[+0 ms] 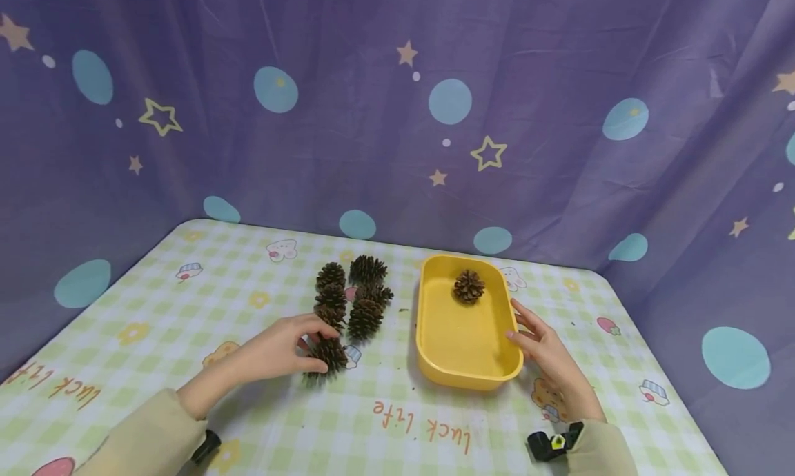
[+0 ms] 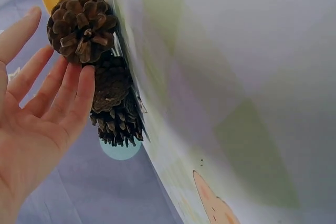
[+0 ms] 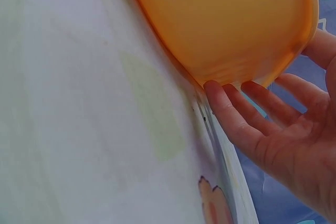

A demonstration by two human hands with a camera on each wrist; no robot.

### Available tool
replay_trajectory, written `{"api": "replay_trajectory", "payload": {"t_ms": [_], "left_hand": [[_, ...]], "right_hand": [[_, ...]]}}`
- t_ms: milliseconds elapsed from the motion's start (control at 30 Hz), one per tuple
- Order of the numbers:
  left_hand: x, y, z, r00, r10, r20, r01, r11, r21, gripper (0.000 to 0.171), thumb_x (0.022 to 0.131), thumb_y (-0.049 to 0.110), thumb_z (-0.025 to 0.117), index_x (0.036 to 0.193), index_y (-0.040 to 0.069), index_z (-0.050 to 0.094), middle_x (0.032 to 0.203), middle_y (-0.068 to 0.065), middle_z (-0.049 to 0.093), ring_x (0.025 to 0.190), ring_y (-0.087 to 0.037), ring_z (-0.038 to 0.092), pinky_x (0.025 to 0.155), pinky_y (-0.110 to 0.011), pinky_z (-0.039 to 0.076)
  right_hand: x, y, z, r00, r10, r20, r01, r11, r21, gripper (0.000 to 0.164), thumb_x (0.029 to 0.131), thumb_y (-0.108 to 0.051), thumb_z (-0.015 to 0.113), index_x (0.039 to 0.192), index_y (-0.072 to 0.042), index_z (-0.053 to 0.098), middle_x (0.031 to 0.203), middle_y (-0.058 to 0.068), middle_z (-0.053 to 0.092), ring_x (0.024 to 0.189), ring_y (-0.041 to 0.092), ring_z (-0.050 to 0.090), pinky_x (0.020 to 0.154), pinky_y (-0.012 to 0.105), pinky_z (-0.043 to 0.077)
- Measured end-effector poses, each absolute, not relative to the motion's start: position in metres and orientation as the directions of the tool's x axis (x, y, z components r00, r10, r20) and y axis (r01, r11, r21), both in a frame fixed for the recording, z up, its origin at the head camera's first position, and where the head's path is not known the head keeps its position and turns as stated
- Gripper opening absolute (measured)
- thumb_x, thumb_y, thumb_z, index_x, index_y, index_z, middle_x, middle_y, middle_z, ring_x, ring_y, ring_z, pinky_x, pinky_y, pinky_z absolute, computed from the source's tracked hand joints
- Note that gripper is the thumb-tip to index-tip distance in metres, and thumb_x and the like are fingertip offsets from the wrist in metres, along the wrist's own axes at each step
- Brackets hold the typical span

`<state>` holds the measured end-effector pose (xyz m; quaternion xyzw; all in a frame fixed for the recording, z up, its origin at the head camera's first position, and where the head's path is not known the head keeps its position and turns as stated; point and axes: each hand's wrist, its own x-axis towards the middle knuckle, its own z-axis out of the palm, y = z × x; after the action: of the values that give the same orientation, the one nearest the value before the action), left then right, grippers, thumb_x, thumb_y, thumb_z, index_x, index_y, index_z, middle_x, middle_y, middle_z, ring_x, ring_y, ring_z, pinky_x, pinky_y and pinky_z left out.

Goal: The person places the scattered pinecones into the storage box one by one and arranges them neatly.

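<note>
Across the far side we see a purple curtain (image 1: 348, 117) printed with turquoise spots and stars. Before it stands the bench, spread with a green-and-white checked cloth (image 1: 273, 424) that carries flowers, cupcakes and the words "luck life", upside down to us. Right of the middle we find a yellow tub (image 1: 466, 378), its long sides running from near to far.

Two pale sleeves (image 1: 143, 438) come in from the near side. At the tub's right wall we see the right hand (image 1: 549, 345): its thumb is at the rim and its fingers touch the outer wall, spread apart and only slightly bent. Over on the left, the left hand (image 1: 282, 348) reaches in with its fingers loosely parted and nearly straight, their tips at the near pine cone (image 1: 329, 355); we see the thumb standing off that cone in the left wrist view, and cannot tell how firmly the fingertips press.

Left of the tub we see two close rows of pine cones (image 1: 366, 317) running from near to far, the near pine cone ending the left row. Inside the tub, toward its far end, we find a single brown cone (image 1: 468, 287).
</note>
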<state>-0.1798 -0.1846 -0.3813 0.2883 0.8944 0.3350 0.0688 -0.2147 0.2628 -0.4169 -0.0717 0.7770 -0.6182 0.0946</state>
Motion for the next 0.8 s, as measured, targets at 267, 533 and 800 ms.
{"api": "replay_trajectory", "payload": {"t_ms": [267, 533, 800], "left_hand": [[-0.178, -0.182, -0.384, -0.822, 0.569, 0.019, 0.464, 0.651, 0.6, 0.052, 0.072, 0.029, 0.076, 0.119, 0.013, 0.058, 0.113, 0.0, 0.054, 0.086, -0.011, 0.052, 0.07, -0.024, 0.052], [-0.178, -0.176, -0.388, -0.821, 0.571, 0.003, 0.488, 0.698, 0.524, 0.062, 0.071, 0.028, 0.076, 0.126, 0.014, 0.052, 0.12, -0.003, 0.051, 0.066, -0.004, 0.049, 0.061, -0.022, 0.046], [-0.179, -0.171, -0.389, -0.816, 0.578, 0.006, 0.504, 0.706, 0.498, 0.061, 0.072, 0.025, 0.076, 0.127, 0.014, 0.052, 0.12, -0.002, 0.051, 0.082, -0.007, 0.053, 0.066, -0.026, 0.046]], "right_hand": [[-0.215, 0.263, -0.417, -0.97, -0.234, -0.066, 0.014, 0.219, -0.976, 0.067, 0.091, -0.019, 0.056, 0.147, -0.021, 0.019, 0.141, 0.019, 0.031, 0.103, 0.013, 0.058, 0.075, 0.026, 0.053], [-0.216, 0.263, -0.416, -0.971, -0.228, -0.066, 0.014, 0.223, -0.975, 0.067, 0.091, -0.018, 0.056, 0.146, -0.021, 0.02, 0.141, 0.019, 0.032, 0.107, 0.018, 0.057, 0.076, 0.025, 0.052], [-0.216, 0.263, -0.416, -0.972, -0.226, -0.07, 0.018, 0.226, -0.974, 0.065, 0.091, -0.016, 0.054, 0.146, -0.021, 0.02, 0.142, 0.019, 0.031, 0.11, 0.022, 0.055, 0.077, 0.027, 0.053]]}}
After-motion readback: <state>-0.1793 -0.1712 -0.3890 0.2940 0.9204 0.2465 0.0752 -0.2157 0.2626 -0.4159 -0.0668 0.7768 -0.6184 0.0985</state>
